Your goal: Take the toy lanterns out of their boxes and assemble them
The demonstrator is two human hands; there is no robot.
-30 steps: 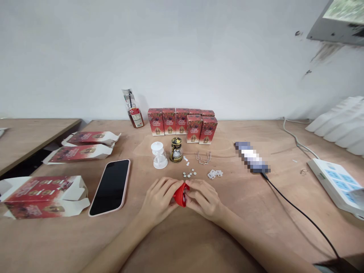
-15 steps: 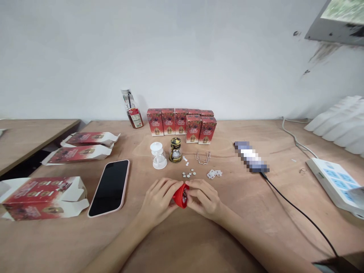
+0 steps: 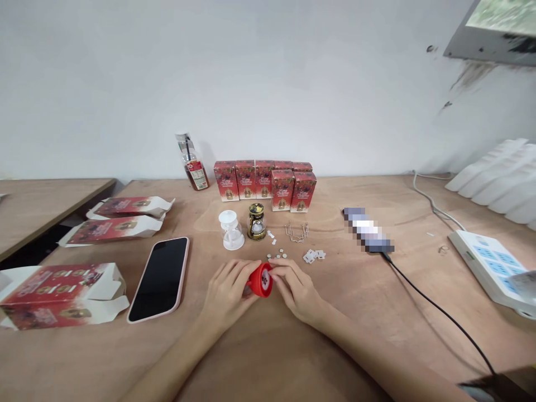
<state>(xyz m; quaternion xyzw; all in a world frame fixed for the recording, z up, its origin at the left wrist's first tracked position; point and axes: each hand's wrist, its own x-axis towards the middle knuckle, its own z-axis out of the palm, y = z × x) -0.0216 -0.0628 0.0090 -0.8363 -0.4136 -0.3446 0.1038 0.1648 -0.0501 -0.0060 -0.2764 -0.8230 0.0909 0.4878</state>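
A small red lantern (image 3: 256, 278) lies tipped on its side in my left hand (image 3: 228, 287), whose fingers wrap round its body. Its round open base faces right and toward me, with whitish and dark parts showing inside. The curled fingertips of my right hand (image 3: 297, 290) press at the rim of that base; whether they pinch some tiny part is hidden. Just beyond the hands lie several button cells (image 3: 278, 256) and several flat white plastic pieces (image 3: 313, 255). Bent wire handles (image 3: 296, 232) and small white tabs (image 3: 272, 238) are farther back.
A white lantern (image 3: 231, 231) and a black-gold lantern (image 3: 256, 222) stand mid-table. Red printed boxes (image 3: 246, 180) line the wall beside a bottle (image 3: 196, 170). Opened cartons (image 3: 62, 296) and a phone (image 3: 159, 279) lie left; a cabled phone (image 3: 368, 230) and power strip (image 3: 494, 268) lie right.
The red lantern has turned so its open base faces me more. My right fingers have drawn back from inside the opening to its rim. The view has shifted slightly.
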